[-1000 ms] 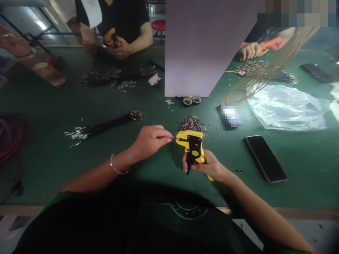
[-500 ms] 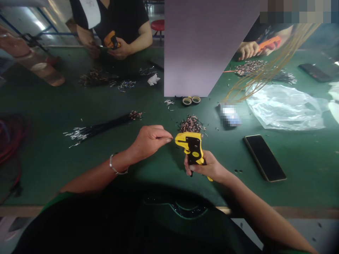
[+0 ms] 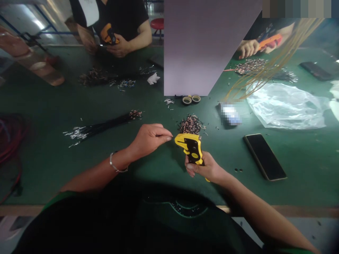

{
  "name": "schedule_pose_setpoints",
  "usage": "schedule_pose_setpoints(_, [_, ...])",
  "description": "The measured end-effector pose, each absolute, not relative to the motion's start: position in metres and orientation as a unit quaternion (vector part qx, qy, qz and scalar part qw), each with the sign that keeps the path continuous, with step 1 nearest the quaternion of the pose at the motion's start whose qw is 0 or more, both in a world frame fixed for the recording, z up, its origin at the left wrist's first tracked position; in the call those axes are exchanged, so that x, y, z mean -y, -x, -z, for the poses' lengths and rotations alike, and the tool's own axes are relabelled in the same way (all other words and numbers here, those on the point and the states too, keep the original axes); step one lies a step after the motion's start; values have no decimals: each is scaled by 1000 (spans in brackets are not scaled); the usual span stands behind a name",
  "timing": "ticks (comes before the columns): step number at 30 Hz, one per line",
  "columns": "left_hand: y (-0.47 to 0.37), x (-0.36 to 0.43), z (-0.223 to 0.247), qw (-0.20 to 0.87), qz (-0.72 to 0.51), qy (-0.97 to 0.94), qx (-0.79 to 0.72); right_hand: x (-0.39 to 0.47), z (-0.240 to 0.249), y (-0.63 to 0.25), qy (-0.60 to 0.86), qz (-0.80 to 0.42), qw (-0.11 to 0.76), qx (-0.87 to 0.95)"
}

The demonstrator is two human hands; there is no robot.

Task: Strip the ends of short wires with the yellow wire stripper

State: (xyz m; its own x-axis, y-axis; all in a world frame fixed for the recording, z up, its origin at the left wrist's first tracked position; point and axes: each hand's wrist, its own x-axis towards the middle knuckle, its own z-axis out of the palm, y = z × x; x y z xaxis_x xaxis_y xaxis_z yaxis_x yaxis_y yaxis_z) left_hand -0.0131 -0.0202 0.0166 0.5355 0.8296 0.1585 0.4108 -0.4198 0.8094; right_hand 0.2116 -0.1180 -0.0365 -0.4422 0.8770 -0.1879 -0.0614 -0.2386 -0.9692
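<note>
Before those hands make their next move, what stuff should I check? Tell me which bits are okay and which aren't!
1. Right hand gripping the yellow tool: ok, fingers wrapped round its handle.
2. Left hand outside the tool's nose: ok, fingertips close to it but not inside.
3. What the left hand pinches: cannot tell; only a thin dark piece shows.
4. Space around the tool free of bits: not ok, a pile of black and copper-coloured bits lies right behind it.
5. Black phone out of the way: ok, it lies apart, off to the right.
</note>
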Motion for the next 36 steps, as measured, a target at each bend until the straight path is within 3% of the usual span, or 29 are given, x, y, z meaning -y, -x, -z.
schedule_pose_setpoints(13, [14,10,-5,344,-272,-819,-369,120,47,-205,469,-652,355,479])
schedule_pose_setpoints(23, [15,13,-13,350,-294,-795,-400,110,53,-214,408,-651,427,477])
schedule_pose_setpoints(36, [13,21,-14,383,-363,-730,-435,110,51,-210,322,-733,391,454])
